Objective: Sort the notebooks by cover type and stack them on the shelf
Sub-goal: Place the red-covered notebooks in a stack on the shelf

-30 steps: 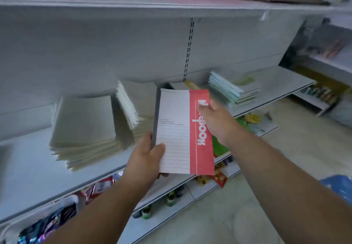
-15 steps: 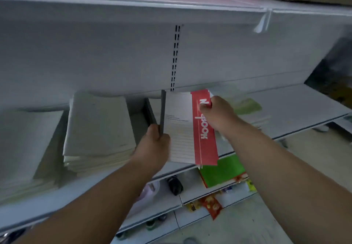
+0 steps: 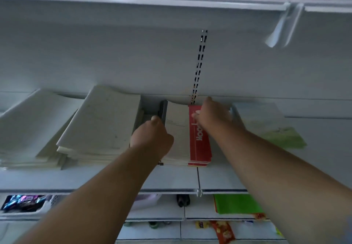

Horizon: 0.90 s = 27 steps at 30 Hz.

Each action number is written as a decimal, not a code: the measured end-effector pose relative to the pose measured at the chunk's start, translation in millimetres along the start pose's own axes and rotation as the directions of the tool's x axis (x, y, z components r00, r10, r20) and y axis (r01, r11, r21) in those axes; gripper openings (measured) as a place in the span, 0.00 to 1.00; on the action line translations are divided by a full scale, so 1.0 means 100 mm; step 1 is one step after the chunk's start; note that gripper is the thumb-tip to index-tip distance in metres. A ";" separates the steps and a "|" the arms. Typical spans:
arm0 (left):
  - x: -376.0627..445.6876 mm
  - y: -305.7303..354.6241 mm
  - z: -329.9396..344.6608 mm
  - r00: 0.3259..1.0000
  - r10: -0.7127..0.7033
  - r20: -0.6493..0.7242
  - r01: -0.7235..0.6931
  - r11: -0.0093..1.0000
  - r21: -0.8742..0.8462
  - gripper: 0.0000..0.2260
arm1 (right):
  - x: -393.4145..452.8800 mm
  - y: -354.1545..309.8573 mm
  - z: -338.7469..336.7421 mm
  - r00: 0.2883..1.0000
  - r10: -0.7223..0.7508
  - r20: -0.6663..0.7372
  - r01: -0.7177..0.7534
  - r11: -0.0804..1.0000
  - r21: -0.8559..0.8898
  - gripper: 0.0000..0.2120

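Here, largest to smallest:

Shelf (image 3: 219,179): white metal board at chest height, carrying four piles side by side; the target surface for every sorted group.

Far-left pile (image 3: 32,129): plain pale covers, slumped toward the front edge, probably one finished cover type.

Plain pile (image 3: 102,121): more pale covers, just beside the far-left pile and overlapping it, top cover slightly bowed.

Green pile (image 3: 270,127): pale covers with a green patch, set apart on the right, likely a separate sort group.

Red-striped notebook (image 3: 199,141): flat on top of a short pile of matching red-edged notebooks, between the plain pile and the green pile; placed there to match its own cover type.

Left hand (image 3: 152,141): curled, thumb on the dark spine edge of the notebook at its left side, apparently squaring it against the pile beneath.

Right hand (image 3: 213,118): laid over the far right corner of the notebook, fingers bent down onto the cover, seemingly pushing it back toward the wall; whether pinching or only pressing, cannot tell.

Stage, as a guess: placement nearly done, release to come.
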<state>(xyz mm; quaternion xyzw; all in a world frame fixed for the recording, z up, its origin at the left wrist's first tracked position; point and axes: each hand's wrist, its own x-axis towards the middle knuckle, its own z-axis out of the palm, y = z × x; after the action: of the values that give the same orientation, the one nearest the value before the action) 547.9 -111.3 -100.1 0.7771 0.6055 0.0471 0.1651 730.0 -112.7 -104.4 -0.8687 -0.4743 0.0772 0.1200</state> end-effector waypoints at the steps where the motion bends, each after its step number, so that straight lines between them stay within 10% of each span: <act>1: -0.01 0.02 0.00 1.000 -0.003 -0.019 0.004 1.000 0.026 0.15 | 0.00 0.01 0.03 1.000 0.011 -0.010 -0.011 1.000 0.020 0.25; 12: -0.55 -0.69 -0.36 0.955 0.177 -0.238 -0.222 0.959 -0.177 0.07 | -0.81 -0.65 0.07 0.932 -0.283 -0.224 0.323 0.932 0.167 0.14; 27: -1.49 -4.57 -1.43 0.873 -0.205 -0.442 0.048 0.939 -0.341 0.07 | -2.47 -4.15 0.86 0.755 -0.632 -0.174 0.646 0.672 0.364 0.13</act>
<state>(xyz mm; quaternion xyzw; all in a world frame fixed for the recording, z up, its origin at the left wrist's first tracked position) 46.9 -128.0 -89.7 0.6632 0.6618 0.3207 0.1391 241.4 -92.8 -65.4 -0.6050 -0.7192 0.1116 0.3228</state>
